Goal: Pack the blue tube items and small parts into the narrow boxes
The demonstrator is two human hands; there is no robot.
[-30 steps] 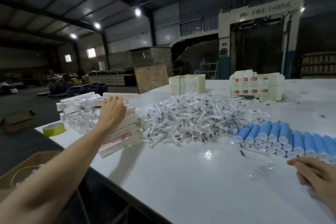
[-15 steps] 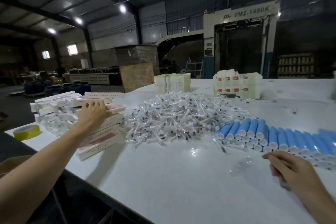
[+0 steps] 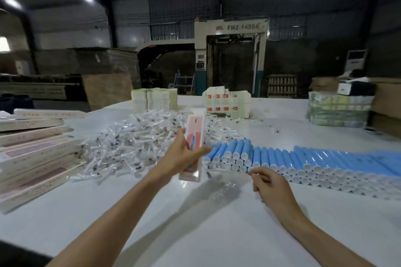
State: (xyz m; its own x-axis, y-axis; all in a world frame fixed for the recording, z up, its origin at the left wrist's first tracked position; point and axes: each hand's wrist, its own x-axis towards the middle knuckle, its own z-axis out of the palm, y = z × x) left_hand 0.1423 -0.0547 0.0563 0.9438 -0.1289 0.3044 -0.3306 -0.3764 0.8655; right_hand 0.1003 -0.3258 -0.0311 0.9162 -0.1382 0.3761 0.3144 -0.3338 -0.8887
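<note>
Cardboard narrow box [image 3: 193, 143] gripped upright by left hand [image 3: 182, 156]; right hand [image 3: 268, 182] loose, empty. Pop flap first, then feed blue tubes [image 3: 238, 149].

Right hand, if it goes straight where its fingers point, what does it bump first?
Probably the white caps at the near end of the blue tubes, just beyond the fingertips of the right hand. Depth is unclear, so it might slip past toward the box.
</note>
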